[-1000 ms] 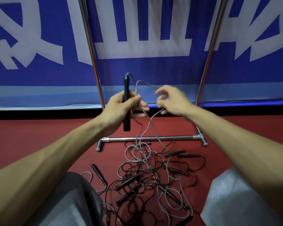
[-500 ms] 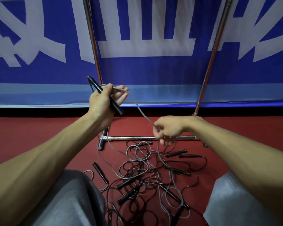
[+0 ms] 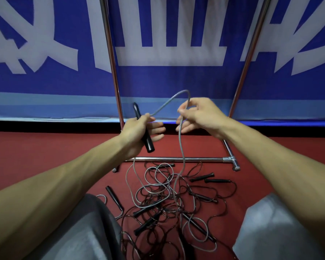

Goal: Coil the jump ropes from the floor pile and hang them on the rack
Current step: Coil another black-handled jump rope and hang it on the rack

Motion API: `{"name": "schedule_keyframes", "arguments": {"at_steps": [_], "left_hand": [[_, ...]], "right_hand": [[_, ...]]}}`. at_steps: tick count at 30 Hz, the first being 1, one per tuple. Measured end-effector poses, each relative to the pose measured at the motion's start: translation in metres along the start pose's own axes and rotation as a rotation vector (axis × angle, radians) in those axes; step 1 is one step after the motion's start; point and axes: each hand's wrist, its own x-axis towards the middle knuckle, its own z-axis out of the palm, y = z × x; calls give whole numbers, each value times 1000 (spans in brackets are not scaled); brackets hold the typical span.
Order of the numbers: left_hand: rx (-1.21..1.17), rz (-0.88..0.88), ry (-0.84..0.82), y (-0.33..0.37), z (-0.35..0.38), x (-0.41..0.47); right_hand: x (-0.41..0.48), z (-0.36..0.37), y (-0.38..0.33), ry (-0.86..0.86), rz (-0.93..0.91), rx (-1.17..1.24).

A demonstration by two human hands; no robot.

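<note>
A tangled pile of jump ropes with black handles lies on the red floor between my knees. My left hand grips the black handle of a grey rope, handle tilted with its butt end down. The grey cord arcs up from that hand, over to my right hand, which pinches it between thumb and fingers, then drops into the pile. Another loop hangs from my left hand to the floor. The chrome rack's base bar lies just beyond the pile, its two uprights rising against the wall.
A blue banner with large white characters covers the wall behind the rack. My grey-clad knees frame the pile left and right. A rack foot with a castor sticks out at the right.
My right hand has risen from near the floor to level with my left, lifting a length of grey cord into an arch. My left hand has shifted right and tilted the handle.
</note>
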Motion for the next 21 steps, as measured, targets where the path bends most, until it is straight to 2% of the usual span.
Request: {"name": "schedule_keyframes", "arguments": {"at_steps": [4,7,10,15,17,21], "left_hand": [[298,-81,-231,-8,9,-10],[509,-92,-436,-16,14,-17],[629,13,-474,-17,16,-19],[517,136,-366,-10,17,-18],[392,151,-308,-5,18,-17],[121,187,-240,10,18,-15]], "right_hand": [[3,-7,-9,195,-53,262],[5,-14,-7,298,-39,346],[6,-18,0,367,9,388],[10,-17,6,352,89,346],[9,-14,7,283,154,295],[3,-1,14,66,264,37]]}}
